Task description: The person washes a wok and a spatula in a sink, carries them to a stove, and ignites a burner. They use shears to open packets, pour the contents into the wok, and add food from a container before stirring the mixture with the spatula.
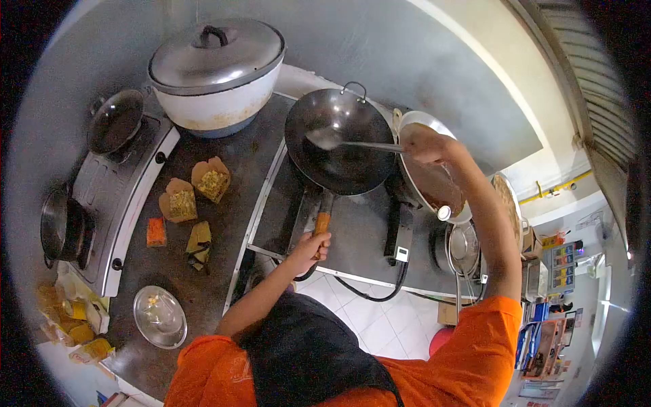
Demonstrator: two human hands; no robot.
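My left hand is wrapped round the wooden handle of a dark wok on the stove. Over the wok, my right hand grips the end of a long metal ladle. The ladle's round bowl overlaps the wok's inside, toward its left wall. Dark, shiny metal shows in the wok, with no clear food in it. Under my right forearm stands a wide pot of brown liquid, partly hidden by the arm.
A large lidded pot stands at the back left. Two open paper boxes of food, an orange packet and a metal plate sit on the left counter. A stove with small pans lies farther left; a strainer is at the right.
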